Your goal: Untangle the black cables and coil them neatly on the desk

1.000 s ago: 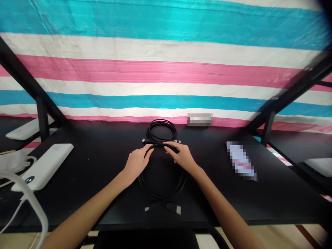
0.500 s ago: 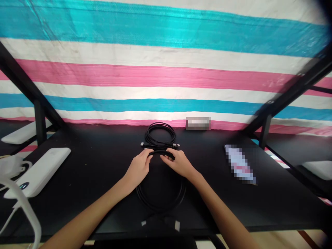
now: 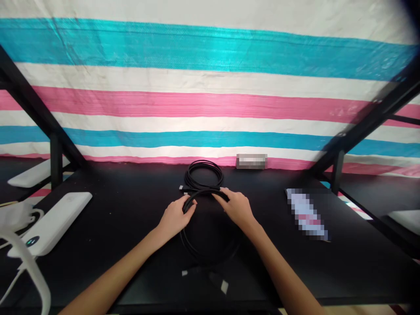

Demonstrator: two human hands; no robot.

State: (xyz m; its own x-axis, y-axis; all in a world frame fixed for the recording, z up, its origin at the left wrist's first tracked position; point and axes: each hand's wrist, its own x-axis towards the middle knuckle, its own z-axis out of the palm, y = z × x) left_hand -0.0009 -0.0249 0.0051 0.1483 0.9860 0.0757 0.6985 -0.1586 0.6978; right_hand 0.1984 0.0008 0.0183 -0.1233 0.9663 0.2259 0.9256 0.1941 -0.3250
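Observation:
Between my hands is a coiled black cable [image 3: 205, 192], raised at its far side, with its lower loop hanging toward me and two light-tipped connectors at the near end. My left hand [image 3: 175, 213] grips the coil's left side, thumb and fingers closed round the strands. Farther to the right, my right hand [image 3: 239, 206] pinches the same coil at its upper right. Just beyond lies a second coiled black cable [image 3: 204, 162] on the black tabletop [image 3: 131, 232], its connectors partly hidden behind the held coil and my right fingers.
On the left lie a white power bank [image 3: 62, 223] and a white charger with a cord [image 3: 36, 275]. A blurred-out flat object [image 3: 308, 215] rests at right; a small blurred box [image 3: 251, 161] stands at the back. Black metal struts [image 3: 339, 151] flank the striped sheet [image 3: 203, 105].
My hands have moved apart along the held coil, the left one lower and the right one farther right. The coil's top arc looks wider. The view has tilted slightly up.

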